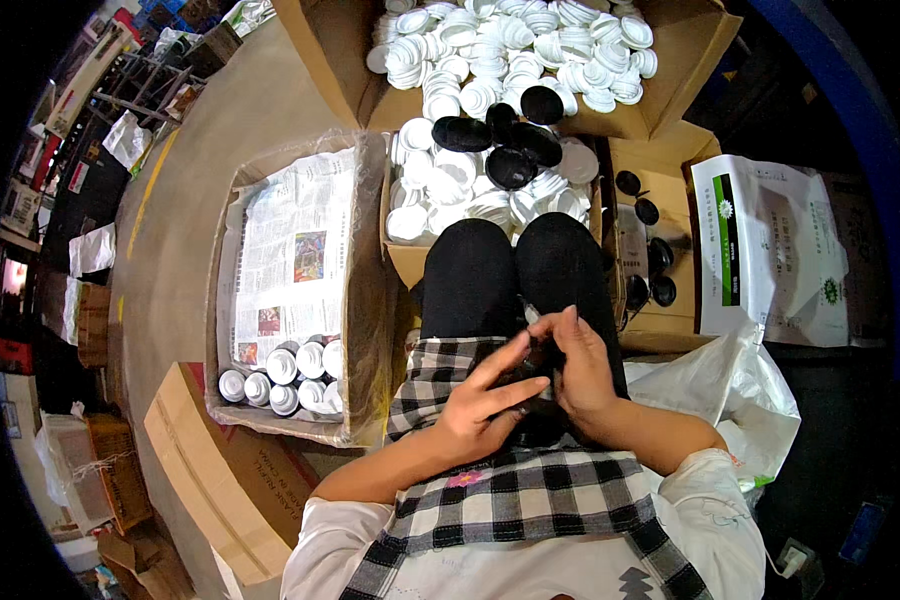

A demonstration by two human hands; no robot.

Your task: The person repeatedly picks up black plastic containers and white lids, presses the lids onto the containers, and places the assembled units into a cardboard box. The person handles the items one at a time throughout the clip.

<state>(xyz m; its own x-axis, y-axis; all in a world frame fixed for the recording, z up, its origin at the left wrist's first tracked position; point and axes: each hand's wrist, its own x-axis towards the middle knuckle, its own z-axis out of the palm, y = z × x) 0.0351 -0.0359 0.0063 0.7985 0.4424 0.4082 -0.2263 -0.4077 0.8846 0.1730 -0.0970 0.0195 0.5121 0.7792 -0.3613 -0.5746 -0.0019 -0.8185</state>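
Note:
Over my lap, my left hand (pixel 482 398) and my right hand (pixel 582 368) face each other with curved fingers. Both are closed around a small dark thing (pixel 532 372) that blends into my black trousers; its kind cannot be made out. Just past my knees stands a carton (pixel 410 262) of white round ribbed plastic lids (pixel 450 178). Several black oval caps, one of them a shiny cap (pixel 511 168), lie on top of these lids. Behind is a larger carton (pixel 660 100) heaped with more white lids (pixel 515 35).
Left of my legs, a plastic-lined carton (pixel 365 290) holds newspaper (pixel 285 250) and several white-topped pieces (pixel 282 365). A closed carton (pixel 225 470) leans nearby. At right are an open carton (pixel 670 325) with black round parts (pixel 660 255), a white printed sack (pixel 770 250) and a crumpled plastic bag (pixel 740 395).

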